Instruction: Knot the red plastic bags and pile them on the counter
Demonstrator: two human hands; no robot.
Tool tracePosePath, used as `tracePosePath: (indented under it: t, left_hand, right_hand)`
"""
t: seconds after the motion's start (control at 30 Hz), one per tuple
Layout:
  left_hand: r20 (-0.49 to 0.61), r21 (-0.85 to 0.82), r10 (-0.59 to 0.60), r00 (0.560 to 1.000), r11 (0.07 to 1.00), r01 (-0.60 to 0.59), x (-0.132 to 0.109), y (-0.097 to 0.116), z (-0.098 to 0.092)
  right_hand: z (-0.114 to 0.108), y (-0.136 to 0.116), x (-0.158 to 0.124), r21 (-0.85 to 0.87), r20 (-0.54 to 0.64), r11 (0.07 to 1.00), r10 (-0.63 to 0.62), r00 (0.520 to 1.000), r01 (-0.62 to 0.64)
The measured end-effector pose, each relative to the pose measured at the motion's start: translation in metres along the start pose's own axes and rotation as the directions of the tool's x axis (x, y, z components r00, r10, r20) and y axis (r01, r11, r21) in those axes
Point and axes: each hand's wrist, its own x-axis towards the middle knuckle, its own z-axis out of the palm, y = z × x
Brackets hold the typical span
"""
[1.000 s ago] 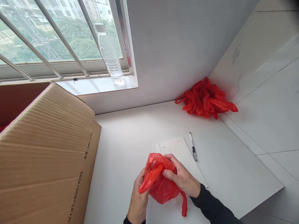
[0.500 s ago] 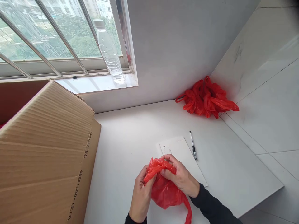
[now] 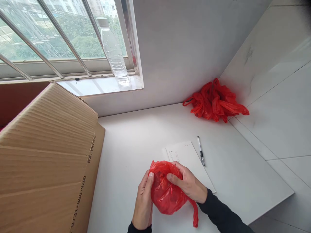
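Observation:
A crumpled red plastic bag (image 3: 167,196) is bunched into a ball above the white counter (image 3: 136,152), held between both hands. My left hand (image 3: 143,204) cups its left side with fingers curled on the plastic. My right hand (image 3: 190,185) wraps over the top right, thumb pressed into the bag. One handle strip of the bag hangs down at the lower right.
A large open cardboard box (image 3: 46,155) fills the left. A sheet of paper (image 3: 187,158) and a pen (image 3: 201,155) lie behind the hands. A pile of red bags (image 3: 215,102) sits in the far corner. A water bottle (image 3: 113,51) stands on the window sill.
The loose flap of the bag that stuck out to the left has been tucked in. The bag is now a tighter ball, and both hands sit closer around it.

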Motion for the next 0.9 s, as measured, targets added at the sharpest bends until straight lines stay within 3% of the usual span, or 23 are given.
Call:
tracePosePath:
  t: [0.2, 0.5, 0.63, 0.73, 0.83, 0.9]
  left_hand:
    - [0.065, 0.05, 0.034, 0.997, 0.998, -0.038, -0.0053, 0.0025, 0.0029]
    - [0.033, 0.039, 0.048, 0.998, 0.998, -0.049, -0.0036, 0.0019, 0.0023]
    - [0.124, -0.011, -0.034, 0.992, 0.999, 0.036, -0.0062, 0.003, 0.0043]
    - [0.177, 0.058, -0.046, 0.983, 0.998, 0.036, -0.0076, 0.0004, 0.0068]
    - [0.182, 0.106, 0.014, 0.983, 0.994, -0.033, -0.0063, -0.0031, 0.0078]
    - [0.149, 0.052, 0.003, 0.989, 0.999, -0.011, -0.0045, -0.0034, 0.0069]
  right_hand:
    - [0.001, 0.0009, 0.0014, 0.018, -0.004, 1.0, -0.023, 1.0, 0.023]
    - [0.0, 0.0014, -0.0001, -0.058, -0.019, 0.996, -0.068, 0.998, 0.067]
    - [-0.0002, 0.0023, 0.0021, 0.027, -0.102, 0.995, -0.089, 0.991, 0.093]
    - [-0.002, 0.0018, 0.0029, 0.113, -0.147, 0.989, -0.082, 0.986, 0.099]
    - [-0.0046, -0.0005, 0.0018, 0.176, -0.121, 0.98, -0.074, 0.99, 0.095]
    - [-0.0062, -0.0025, 0.0, 0.177, -0.087, 0.981, -0.063, 0.994, 0.078]
